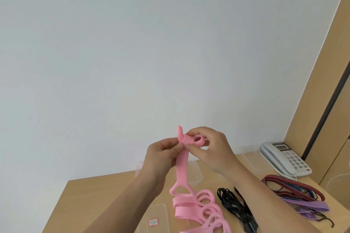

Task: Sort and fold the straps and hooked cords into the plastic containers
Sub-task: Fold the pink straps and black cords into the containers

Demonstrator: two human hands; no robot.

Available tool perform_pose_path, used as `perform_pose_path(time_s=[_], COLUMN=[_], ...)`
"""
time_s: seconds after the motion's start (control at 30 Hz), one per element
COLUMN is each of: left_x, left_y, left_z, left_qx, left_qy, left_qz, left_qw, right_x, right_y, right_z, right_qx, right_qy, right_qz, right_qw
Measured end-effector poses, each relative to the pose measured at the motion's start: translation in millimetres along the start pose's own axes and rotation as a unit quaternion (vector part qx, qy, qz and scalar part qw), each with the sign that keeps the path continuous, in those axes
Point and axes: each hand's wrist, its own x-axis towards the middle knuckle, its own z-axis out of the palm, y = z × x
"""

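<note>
A long pink strap (182, 166) is held up above the wooden table (117, 191). My left hand (161, 154) pinches it near the top, just under its upper end. My right hand (210, 147) pinches the same strap beside a small rolled loop. Below the hands the strap hangs down to a pile of pink loops (200, 212) on the table. Black straps (234, 206) lie to the right of that pile. Purple and dark red hooked cords (295, 193) lie further right.
Clear plastic containers stand on the table: one behind my hands (195, 174), one at the back right (250, 155), and a labelled lid or container (157, 219) near the front. A white desk phone (286, 159) sits by the wooden wall panel.
</note>
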Motion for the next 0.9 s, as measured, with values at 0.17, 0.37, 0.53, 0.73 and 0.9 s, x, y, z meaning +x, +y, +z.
perform_pose_path(time_s=[0.17, 0.37, 0.53, 0.73, 0.9], left_x=[1, 0, 3, 6, 10], left_y=[1, 2, 1, -1, -5], left_z=[1, 1, 2, 3, -4], left_qx=[0.026, 0.039, -0.001, -0.008, -0.003], left_qy=[-0.024, -0.033, -0.037, -0.03, -0.022], left_qz=[-0.024, -0.056, -0.038, -0.02, -0.013], left_qw=[0.999, 0.997, 0.999, 0.999, 1.0], right_x=[3, 1, 2, 1, 0], right_y=[-1, 8, 11, 14, 11], right_z=[-1, 6, 13, 17, 17], right_qx=[0.027, -0.023, -0.073, -0.119, -0.052], right_qy=[0.009, 0.048, 0.082, 0.095, 0.042], right_qz=[0.017, -0.019, -0.103, -0.166, -0.132], right_qw=[0.999, 0.998, 0.989, 0.974, 0.989])
